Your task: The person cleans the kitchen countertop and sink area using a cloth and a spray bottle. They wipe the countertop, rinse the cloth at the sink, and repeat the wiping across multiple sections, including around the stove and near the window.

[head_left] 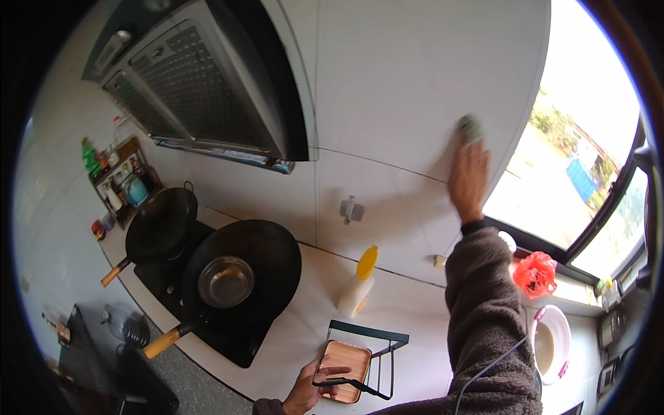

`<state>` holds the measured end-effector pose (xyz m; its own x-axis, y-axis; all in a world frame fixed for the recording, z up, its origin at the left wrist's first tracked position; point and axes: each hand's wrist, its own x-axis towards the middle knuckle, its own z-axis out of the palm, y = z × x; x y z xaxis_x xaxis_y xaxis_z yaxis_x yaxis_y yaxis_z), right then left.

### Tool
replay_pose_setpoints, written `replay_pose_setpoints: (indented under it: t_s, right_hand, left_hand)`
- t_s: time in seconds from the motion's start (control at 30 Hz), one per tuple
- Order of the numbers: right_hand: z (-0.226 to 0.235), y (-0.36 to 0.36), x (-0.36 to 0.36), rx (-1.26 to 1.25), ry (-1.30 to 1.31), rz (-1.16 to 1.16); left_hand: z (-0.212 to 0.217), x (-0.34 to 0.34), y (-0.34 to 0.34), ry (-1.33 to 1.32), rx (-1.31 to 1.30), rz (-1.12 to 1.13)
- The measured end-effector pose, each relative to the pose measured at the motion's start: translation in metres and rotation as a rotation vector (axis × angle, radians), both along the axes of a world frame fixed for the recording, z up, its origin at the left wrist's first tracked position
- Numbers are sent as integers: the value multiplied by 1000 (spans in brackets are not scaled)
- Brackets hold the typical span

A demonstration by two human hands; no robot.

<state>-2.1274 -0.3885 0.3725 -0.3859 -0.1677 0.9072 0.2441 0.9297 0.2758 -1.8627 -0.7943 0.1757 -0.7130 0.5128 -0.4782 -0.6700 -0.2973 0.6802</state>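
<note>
My right hand is stretched up to the white tiled wall, its fingers pressing a greyish-green cleaning pad to the tiles beside the window. Whether the pad is a sponge or a folded cloth is hard to tell. Low in the view, my left hand grips the near left side of a black wire rack with a wooden base. Some of its fingers reach in over the wood. Just beyond the rack stands a white squeeze bottle with a yellow cap.
Left of the rack, a black wok with a metal bowl inside sits on the stove, with a second wok behind. A range hood juts out above. On the right are a red plastic bag and a white-pink basin.
</note>
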Motion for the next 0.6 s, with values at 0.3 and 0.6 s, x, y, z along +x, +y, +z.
replay_pose_setpoints:
  t_s: [0.3, 0.6]
  right_hand:
    - [-103, -29, -3, -79, -710, 604]
    - [-330, -6, 75, -47, -852, 173]
  left_hand:
    - [-7, 0, -4, -34, 93, 9]
    - [-10, -1, -4, -46, 135, 42]
